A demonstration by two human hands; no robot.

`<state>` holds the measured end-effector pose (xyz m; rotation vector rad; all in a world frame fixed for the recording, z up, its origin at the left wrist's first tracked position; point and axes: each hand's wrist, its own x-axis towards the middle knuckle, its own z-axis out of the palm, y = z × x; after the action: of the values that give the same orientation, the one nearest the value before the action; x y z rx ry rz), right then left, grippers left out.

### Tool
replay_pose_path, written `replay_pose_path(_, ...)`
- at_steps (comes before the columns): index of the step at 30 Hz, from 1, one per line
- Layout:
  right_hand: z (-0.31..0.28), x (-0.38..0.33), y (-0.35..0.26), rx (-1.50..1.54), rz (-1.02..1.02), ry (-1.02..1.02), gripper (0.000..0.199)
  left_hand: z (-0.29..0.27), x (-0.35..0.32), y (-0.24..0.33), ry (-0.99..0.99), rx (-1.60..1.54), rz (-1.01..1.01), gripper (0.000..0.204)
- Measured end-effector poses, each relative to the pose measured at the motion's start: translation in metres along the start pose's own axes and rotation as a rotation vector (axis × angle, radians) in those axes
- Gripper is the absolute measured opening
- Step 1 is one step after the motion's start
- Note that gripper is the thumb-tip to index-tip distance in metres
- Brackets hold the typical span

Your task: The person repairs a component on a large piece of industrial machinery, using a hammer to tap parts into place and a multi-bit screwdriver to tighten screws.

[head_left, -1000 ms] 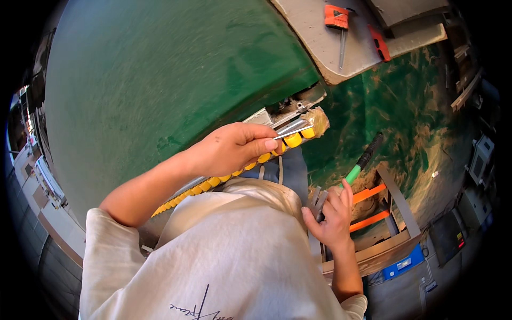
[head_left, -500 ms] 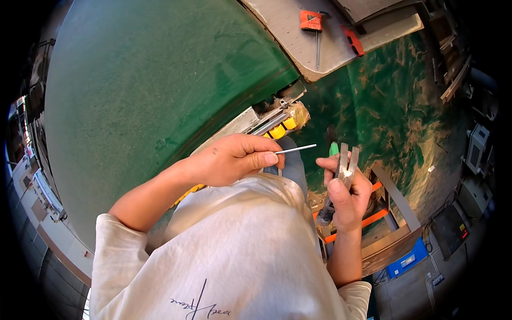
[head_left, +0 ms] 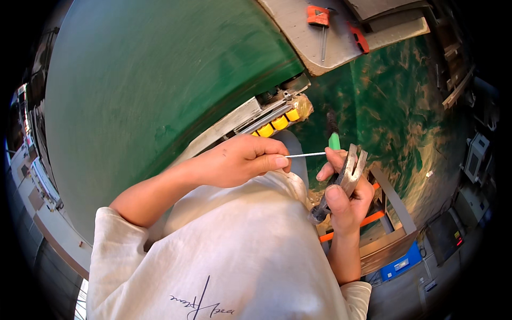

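My left hand [head_left: 250, 160] is closed, pinching a thin metal rod [head_left: 306, 155] between thumb and forefinger. The rod points right, and its far end meets the fingertips of my right hand [head_left: 346, 194]. That right hand is wrapped around the head of a claw hammer [head_left: 353, 173], its split claw angled up and away from me. Beyond the fingers the hammer's green and black handle [head_left: 334, 140] sticks out. The rod's near end is hidden in my left fist.
A green belt-like surface [head_left: 176, 74] lies left, edged by a metal rail with yellow rollers [head_left: 279, 122]. On a worn board [head_left: 298, 32] lie an orange-handled tool [head_left: 318, 17] and a red-handled one [head_left: 359, 38]. Right of me stands a wooden crate-like frame [head_left: 394, 200].
The rod's tip and my right fingers have come together; before, a gap lay between them. The hammer has tilted slightly, and the whole view has shifted a little.
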<state>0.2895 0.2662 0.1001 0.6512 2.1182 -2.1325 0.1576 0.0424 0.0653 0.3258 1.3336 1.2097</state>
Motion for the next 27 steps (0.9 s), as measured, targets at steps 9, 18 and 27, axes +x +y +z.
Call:
replay_pose_path(9,0.003,0.001,0.030,-0.055,0.257,-0.020,0.041,0.009,-0.002,-0.017,0.213,-0.442,-0.029,0.022)
replay_pose_path(18,-0.016,0.020,0.043,-0.187,0.249,-0.099,0.042,0.019,0.022,-0.046,0.721,-0.179,0.439,0.020)
replay_pose_path(27,-0.122,0.077,0.053,-0.321,0.365,-0.271,0.037,0.029,0.106,-0.040,1.337,-0.566,0.475,0.013)
